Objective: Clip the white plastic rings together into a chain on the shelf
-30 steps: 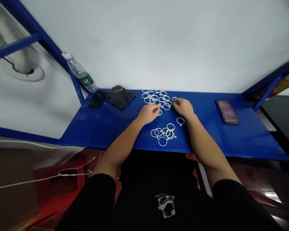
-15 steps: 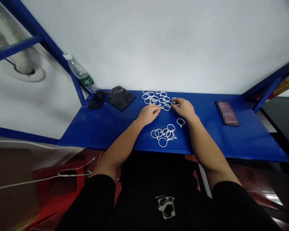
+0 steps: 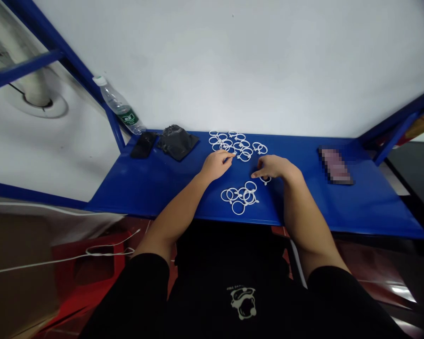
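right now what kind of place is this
Probably a small workshop or factory bench for hand assembly. A blue metal shelf-like table on a blue frame against a bare white wall holds loose white plastic rings, and the left hand and right hand sort them.

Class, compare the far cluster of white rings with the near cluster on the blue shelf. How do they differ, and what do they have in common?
The far cluster holds more rings and spreads wider; the near cluster holds fewer, packed tighter. The far cluster lies by the wall, the near cluster by the front edge of the blue shelf. The left hand reaches the far cluster; the right hand is nearer the near cluster, over a lone ring. Both are white rings lying flat.
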Demonstrator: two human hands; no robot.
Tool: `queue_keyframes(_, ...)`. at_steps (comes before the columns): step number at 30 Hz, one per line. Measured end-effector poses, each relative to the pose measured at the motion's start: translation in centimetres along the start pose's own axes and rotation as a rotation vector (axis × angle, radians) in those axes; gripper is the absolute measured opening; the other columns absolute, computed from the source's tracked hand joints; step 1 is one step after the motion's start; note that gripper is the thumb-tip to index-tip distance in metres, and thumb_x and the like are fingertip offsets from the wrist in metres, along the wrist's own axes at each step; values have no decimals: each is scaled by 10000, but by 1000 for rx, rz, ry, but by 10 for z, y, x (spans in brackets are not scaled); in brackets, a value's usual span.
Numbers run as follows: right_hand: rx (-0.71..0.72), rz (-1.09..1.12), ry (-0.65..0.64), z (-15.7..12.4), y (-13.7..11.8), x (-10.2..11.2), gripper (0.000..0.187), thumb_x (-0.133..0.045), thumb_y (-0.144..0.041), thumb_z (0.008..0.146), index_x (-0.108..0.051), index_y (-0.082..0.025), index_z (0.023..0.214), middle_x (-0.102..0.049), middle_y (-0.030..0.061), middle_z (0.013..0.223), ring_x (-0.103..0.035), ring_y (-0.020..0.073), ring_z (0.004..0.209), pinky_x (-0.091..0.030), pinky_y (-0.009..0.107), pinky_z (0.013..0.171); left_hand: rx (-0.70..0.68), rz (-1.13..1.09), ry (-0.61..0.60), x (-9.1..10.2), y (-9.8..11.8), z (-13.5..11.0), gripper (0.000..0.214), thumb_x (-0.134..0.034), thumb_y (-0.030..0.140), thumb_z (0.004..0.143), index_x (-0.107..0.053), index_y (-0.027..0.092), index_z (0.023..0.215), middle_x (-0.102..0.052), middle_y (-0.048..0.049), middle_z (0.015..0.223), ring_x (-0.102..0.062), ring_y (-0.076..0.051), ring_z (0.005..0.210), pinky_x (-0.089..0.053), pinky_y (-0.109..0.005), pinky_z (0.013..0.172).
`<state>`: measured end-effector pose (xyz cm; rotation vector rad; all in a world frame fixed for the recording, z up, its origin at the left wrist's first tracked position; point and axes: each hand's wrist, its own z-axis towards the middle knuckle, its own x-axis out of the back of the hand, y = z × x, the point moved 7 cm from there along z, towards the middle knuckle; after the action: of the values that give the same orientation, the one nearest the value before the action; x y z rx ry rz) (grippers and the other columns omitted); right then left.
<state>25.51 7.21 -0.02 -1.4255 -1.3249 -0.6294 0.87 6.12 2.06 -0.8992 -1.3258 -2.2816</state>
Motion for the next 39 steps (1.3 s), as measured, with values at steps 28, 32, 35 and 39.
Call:
queue_keyframes(28, 77, 97, 45, 3, -10, 7, 304, -876, -241, 782, -794, -236, 1074, -826, 38, 1064, -755, 234, 942, -540, 325, 796, 314, 195, 301, 46, -81, 17, 393, -504, 40, 947, -861, 204, 943, -813, -83, 1095, -757, -261, 1106, -569, -373, 1097)
queue_keyframes(32, 99, 118, 27, 3, -1, 8, 401, -843, -164, 749, -779, -251, 1135, -828, 31, 1132, -755, 223, 965, -550, 305, 791, 302, 225, 286, 46, -80, 16, 416, -498, 11, 941, -866, 197, 997, -816, -89, 1129, -759, -268, 1166, -565, -388, 1130)
queue_keyframes(35, 98, 115, 26, 5, 1, 7, 401, -793, -122, 752, -774, -247, 1134, -827, 32, 1111, -751, 213, 938, -551, 300, 789, 324, 253, 260, 44, -78, 14, 382, -566, 21, 939, -864, 209, 1087, -821, -89, 1221, -758, -281, 1201, -578, -395, 1116)
queue_keyframes(39, 115, 104, 102, 5, -5, 10, 346, -780, -178, 832, -754, -224, 1174, -822, 62, 1098, -744, 229, 941, -555, 323, 832, 344, 256, 223, 39, -75, 12, 288, -648, 78, 966, -856, 240, 1084, -833, -75, 1274, -767, -297, 1213, -591, -408, 1087)
